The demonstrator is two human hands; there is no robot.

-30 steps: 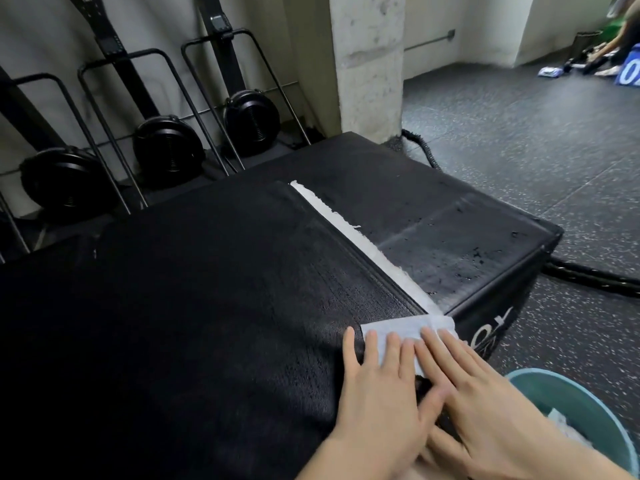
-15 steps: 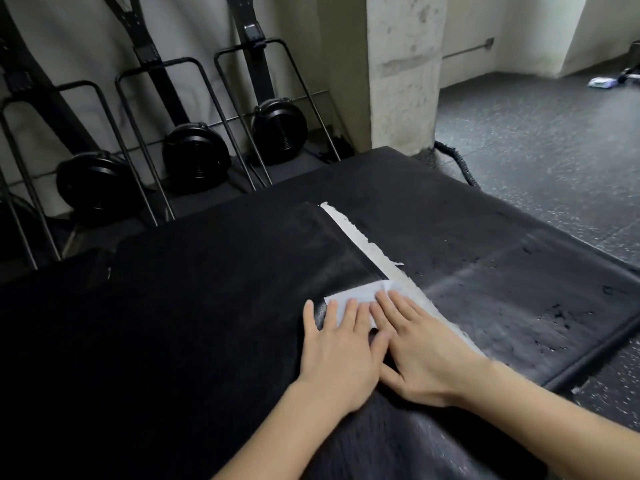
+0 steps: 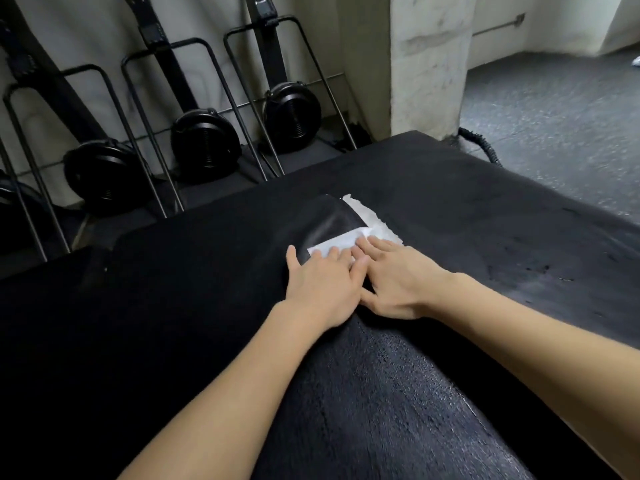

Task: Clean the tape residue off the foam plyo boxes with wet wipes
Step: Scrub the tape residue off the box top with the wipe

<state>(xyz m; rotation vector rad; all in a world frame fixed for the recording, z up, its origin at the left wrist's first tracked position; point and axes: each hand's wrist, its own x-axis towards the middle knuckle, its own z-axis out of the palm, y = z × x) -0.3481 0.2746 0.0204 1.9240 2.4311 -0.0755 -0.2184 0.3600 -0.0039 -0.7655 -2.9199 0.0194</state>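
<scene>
1. Black foam plyo boxes [image 3: 485, 209] lie side by side; a white strip of tape residue [image 3: 372, 218] runs along their seam.
2. Your left hand [image 3: 320, 282] and right hand [image 3: 398, 282] lie flat, fingers straight, touching each other.
3. Both hands press a white wet wipe [image 3: 337, 244] onto the near end of the strip.
4. Wiped surface nearer you looks glossy.
5. Black rowing machines [image 3: 204, 143] stand upright at the wall beyond, beside a concrete pillar [image 3: 429, 64].

The black foam plyo box [image 3: 207, 306] carries a white wet wipe [image 3: 337, 244] flat on its top, just beside a ragged white strip of tape residue [image 3: 372, 221]. Its near surface glistens wet.
</scene>
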